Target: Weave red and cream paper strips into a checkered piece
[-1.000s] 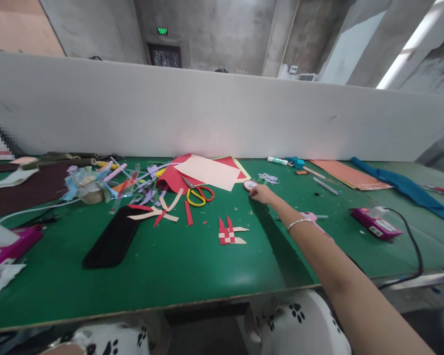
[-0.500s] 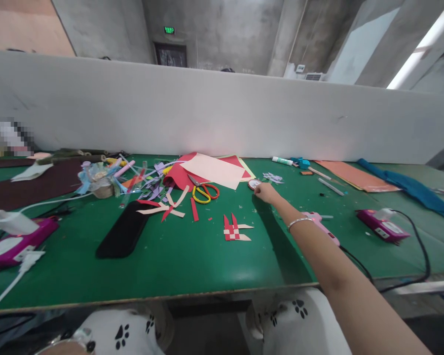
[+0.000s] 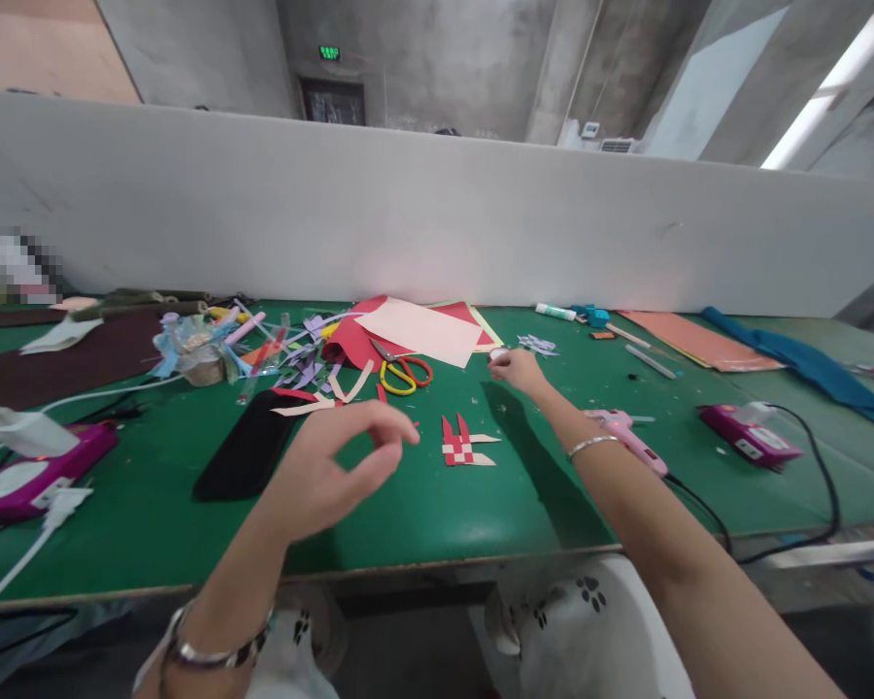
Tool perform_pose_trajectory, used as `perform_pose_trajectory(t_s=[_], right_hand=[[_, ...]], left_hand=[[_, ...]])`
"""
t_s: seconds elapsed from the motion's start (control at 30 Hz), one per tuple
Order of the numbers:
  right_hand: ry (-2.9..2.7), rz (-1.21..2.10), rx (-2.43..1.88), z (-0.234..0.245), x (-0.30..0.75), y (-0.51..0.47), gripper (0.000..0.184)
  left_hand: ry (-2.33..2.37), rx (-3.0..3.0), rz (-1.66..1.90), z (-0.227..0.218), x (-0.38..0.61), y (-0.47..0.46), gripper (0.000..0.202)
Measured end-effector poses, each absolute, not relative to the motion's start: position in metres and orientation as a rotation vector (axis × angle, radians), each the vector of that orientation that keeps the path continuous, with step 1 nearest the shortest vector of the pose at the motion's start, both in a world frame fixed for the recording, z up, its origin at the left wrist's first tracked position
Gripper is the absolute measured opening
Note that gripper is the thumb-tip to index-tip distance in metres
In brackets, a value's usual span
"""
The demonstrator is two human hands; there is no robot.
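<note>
My right hand reaches forward with its fingers closed on a small round white thing that looks like a roll of tape, largely covered by the fingers. My left hand hovers over the near part of the table, slightly blurred, thumb and fingers curved apart with nothing between them. Between the hands lies a small red and cream woven paper piece with loose strip ends at its top and right. Beyond my left hand are loose red and cream paper strips, partly hidden, and scissors with red and yellow handles.
Paper sheets lie at the back by a white partition. A black phone-like slab is at left. A pink glue gun rests beside my right forearm. Purple power strips with cords sit at both sides. A glue stick lies behind.
My left hand has come into view from below and moved over the table. My right hand has shifted slightly left and lifted the round thing, its face now turned less toward me.
</note>
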State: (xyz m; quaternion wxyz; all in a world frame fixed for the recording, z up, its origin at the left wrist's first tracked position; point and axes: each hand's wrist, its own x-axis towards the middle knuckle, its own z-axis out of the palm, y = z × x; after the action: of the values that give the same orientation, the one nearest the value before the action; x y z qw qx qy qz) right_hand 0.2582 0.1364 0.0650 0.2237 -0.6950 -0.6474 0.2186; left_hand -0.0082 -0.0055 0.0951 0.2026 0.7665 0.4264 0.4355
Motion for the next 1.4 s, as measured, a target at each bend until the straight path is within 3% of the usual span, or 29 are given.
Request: perform_pose_trajectory(t_s=[0.2, 0.3, 0.4, 0.5, 0.73, 1.0, 1.4], right_hand=[[-1.628, 0.884, -1.567, 0.06, 0.221, 0.068, 0.021], [-1.277, 1.289, -1.183, 0.049, 0.208, 0.039, 0.021], [-1.086, 1.44, -1.079, 0.044, 0.202, 0.029, 0.025], [-0.945, 1.486, -1.093, 0.044, 0.202, 0.031, 0.028], [-0.845, 1.474, -0.996, 0.042, 0.212, 0.039, 0.026], [-0.811, 1.643, -0.841, 0.04, 0.217, 0.038, 0.021], [-0.78, 1.718, -0.78, 0.038, 0.21, 0.035, 0.02]], left_hand=[[1.134, 2.162, 1.037, 0.067, 0.022, 0.031, 0.017], [1.061, 2.207, 1.045, 0.052, 0.034, 0.028, 0.019], [1.055, 2.186, 1.104, 0.045, 0.044, 0.025, 0.019], [1.1, 2.057, 1.141, 0.043, 0.051, 0.029, 0.023], [1.166, 1.981, 0.851, 0.039, 0.053, 0.04, 0.022], [1.08, 1.678, 0.862, 0.041, 0.058, 0.037, 0.038], [0.966, 1.517, 0.981, 0.043, 0.06, 0.035, 0.009]])
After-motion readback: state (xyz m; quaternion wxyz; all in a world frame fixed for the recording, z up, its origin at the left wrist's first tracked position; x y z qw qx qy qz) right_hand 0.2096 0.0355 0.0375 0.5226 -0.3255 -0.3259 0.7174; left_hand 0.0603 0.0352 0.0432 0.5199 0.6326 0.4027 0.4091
